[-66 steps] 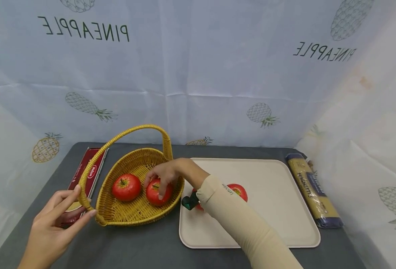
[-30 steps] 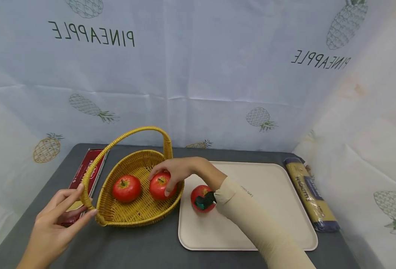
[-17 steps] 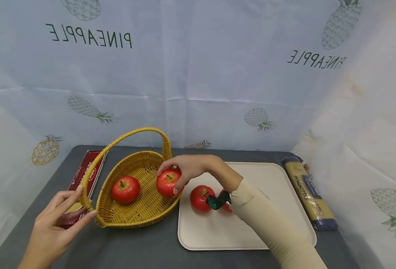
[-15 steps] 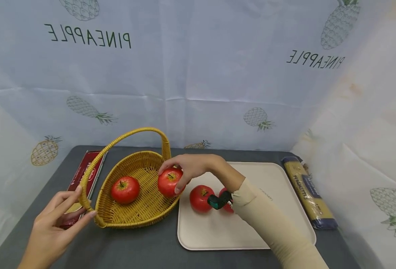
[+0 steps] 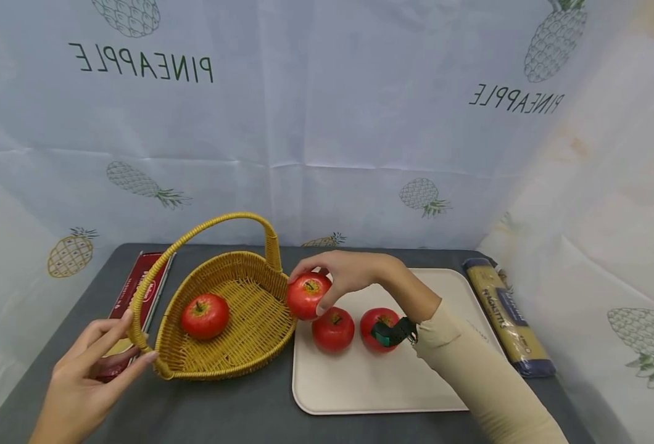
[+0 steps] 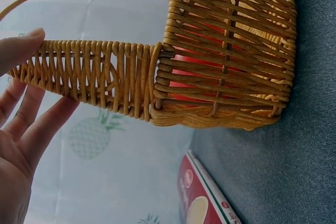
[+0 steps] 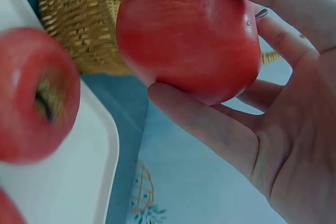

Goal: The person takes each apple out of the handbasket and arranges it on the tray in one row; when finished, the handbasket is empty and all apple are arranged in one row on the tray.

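My right hand (image 5: 355,271) grips a red apple (image 5: 307,297) between thumb and fingers, raised between the basket and the tray's left end. The right wrist view shows this apple (image 7: 189,40) off the surface, its stem toward the palm. With fingers and thumb, my left hand (image 5: 85,373) pinches the near base of the handle of a yellow wicker basket (image 5: 255,324). One red apple (image 5: 205,316) lies inside the basket. Two more apples sit on the beige tray (image 5: 416,388): a left one (image 5: 334,333) and a right one (image 5: 372,320), the latter partly behind the wrist strap.
A red flat box (image 5: 144,277) lies left of the basket, partly hidden by the handle and left hand. A spaghetti pack (image 5: 507,314) lies along the tray's right side. A pineapple-print cloth (image 5: 349,123) hangs behind the dark table (image 5: 238,407).
My right hand has lifted the apple out of the basket and moved it right, to the tray's left edge. The left hand keeps its hold on the handle.
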A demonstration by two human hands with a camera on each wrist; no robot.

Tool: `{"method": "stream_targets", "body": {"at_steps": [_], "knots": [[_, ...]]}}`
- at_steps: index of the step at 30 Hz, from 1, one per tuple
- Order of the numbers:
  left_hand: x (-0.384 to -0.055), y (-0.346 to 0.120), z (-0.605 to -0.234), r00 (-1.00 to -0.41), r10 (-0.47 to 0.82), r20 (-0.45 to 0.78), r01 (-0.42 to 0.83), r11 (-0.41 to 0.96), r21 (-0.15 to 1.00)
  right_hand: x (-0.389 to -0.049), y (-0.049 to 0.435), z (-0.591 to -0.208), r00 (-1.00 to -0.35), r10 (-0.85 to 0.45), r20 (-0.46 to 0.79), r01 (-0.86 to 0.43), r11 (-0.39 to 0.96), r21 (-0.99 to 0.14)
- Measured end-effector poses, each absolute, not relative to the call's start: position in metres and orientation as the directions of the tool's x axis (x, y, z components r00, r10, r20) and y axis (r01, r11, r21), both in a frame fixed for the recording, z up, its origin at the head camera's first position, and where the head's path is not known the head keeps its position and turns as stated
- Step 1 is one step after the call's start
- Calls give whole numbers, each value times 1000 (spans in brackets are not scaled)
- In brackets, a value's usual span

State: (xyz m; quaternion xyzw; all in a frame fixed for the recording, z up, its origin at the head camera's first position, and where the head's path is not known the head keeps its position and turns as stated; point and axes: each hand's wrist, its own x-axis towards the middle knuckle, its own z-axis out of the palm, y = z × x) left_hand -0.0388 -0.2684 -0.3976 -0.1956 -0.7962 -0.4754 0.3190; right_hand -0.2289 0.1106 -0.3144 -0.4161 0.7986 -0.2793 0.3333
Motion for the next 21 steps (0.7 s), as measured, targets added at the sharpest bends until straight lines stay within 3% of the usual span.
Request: {"method": "stream_targets", "body": {"at_steps": [7,14,21], "knots": [[-39,-268,-397,-716,6,699,625,453,636,-227,137,-316,-476,-821,-314,-458,537,-709],[-34,-267,-389,-787,-8,618,508,560,654,-226,166,-321,-522,-801,-294,-418,540,-730],[-38,-268,-394,-745,8,667,581,499,643,-227,191,-318,-563,-778,-281,-385,547,-743]]}}
